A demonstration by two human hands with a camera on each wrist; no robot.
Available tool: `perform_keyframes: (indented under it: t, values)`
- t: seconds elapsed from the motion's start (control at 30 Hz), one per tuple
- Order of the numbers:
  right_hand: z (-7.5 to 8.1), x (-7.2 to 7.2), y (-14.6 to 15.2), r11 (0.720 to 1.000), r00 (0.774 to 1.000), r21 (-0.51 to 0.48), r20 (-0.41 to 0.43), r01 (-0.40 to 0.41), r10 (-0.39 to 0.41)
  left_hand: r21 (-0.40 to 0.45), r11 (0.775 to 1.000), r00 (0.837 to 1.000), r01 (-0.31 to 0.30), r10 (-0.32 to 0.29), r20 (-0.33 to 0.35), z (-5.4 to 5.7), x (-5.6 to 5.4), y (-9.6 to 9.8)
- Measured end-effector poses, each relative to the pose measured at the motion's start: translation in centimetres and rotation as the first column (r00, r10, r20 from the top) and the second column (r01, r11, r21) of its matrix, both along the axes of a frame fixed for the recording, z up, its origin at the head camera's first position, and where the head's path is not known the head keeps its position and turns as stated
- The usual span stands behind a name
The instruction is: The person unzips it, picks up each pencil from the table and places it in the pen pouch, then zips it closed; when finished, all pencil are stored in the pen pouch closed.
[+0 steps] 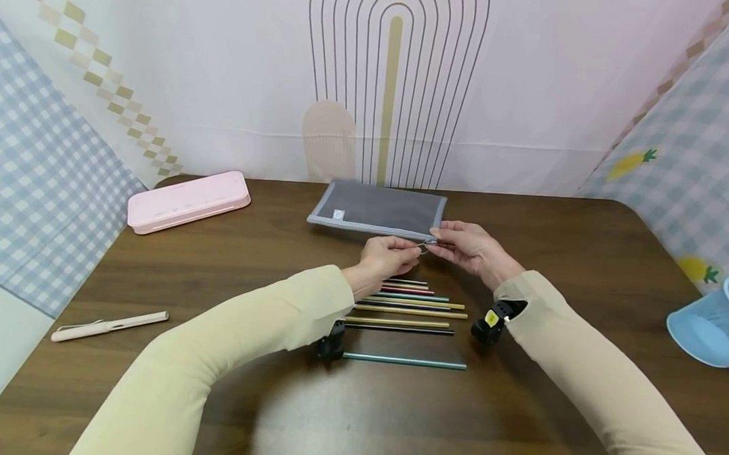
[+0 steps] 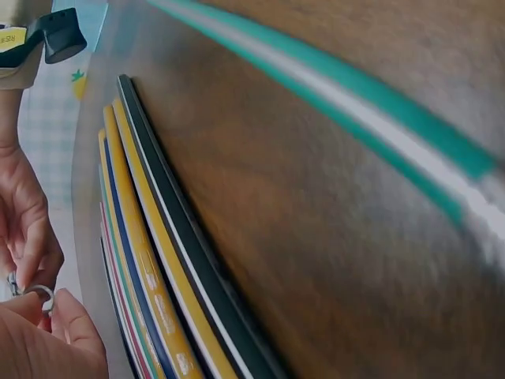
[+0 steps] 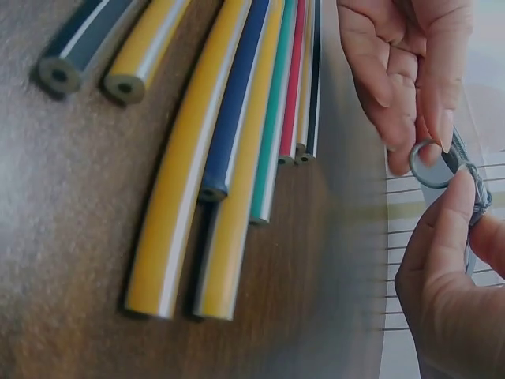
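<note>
A grey mesh zip pouch (image 1: 380, 209) with a pale blue-grey border and a small white label is held up at the back middle of the table. My right hand (image 1: 473, 251) pinches its near right corner, by the end of the zip. Beside it, my left hand (image 1: 383, 259) pinches the metal ring (image 3: 413, 164) on the zip pull between thumb and finger. Below both hands lies a row of pencils (image 1: 403, 311) in yellow, dark, red and green, partly covered by the left sleeve. One green pencil (image 1: 407, 361) lies apart, nearer to me.
A pink pencil case (image 1: 188, 201) lies at the back left, and a white pen (image 1: 112, 325) with a clip nearer on the left. A blue mesh cup (image 1: 711, 324) is at the right edge. Printed cloth (image 1: 242, 79) hangs behind the wooden table (image 1: 581, 311).
</note>
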State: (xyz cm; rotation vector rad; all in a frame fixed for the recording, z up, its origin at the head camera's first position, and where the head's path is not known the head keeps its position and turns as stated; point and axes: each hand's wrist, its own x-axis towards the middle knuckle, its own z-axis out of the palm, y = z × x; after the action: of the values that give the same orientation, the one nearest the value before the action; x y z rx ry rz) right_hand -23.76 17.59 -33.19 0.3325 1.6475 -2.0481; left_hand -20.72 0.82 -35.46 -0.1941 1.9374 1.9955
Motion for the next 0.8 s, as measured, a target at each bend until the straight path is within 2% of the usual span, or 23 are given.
perform_keyframes:
  t: [0.1, 0.23, 0.4, 0.57, 0.7, 0.8]
  values:
    - [0.0, 0.1, 0.0, 1.0, 1.0, 0.022, -0.005, 0.01, -0.01, 0.002, 1.0, 1.0, -0.024, 0.024, 0.004, 0.0, 0.2, 0.1]
    - [0.0, 0.2, 0.0, 0.998, 0.999, 0.06, -0.029, 0.025, -0.023, -0.021, 0.999, 0.999, -0.033, 0.032, -0.028, 0.0, 0.4, 0.1]
    - [-0.1, 0.4, 0.1, 0.993, 0.998, 0.121, -0.063, 0.012, -0.005, -0.044, 0.999, 0.997, -0.008, 0.005, -0.075, 0.0, 0.2, -0.3]
    - [-0.4, 0.4, 0.3, 0.982, 0.997, 0.187, -0.082, 0.015, 0.0, -0.123, 0.992, 0.991, 0.008, -0.024, -0.13, -0.3, -0.5, -1.6]
    - [-0.5, 0.4, 0.7, 0.975, 0.996, 0.22, -0.089, 0.017, 0.003, -0.243, 0.97, 0.978, 0.019, -0.068, -0.195, -0.3, -1.0, -2.9]
    - [-0.5, 0.4, 1.0, 0.972, 0.995, 0.232, -0.096, 0.02, 0.003, -0.369, 0.929, 0.958, 0.018, -0.122, -0.26, 0.0, -1.2, -4.1]
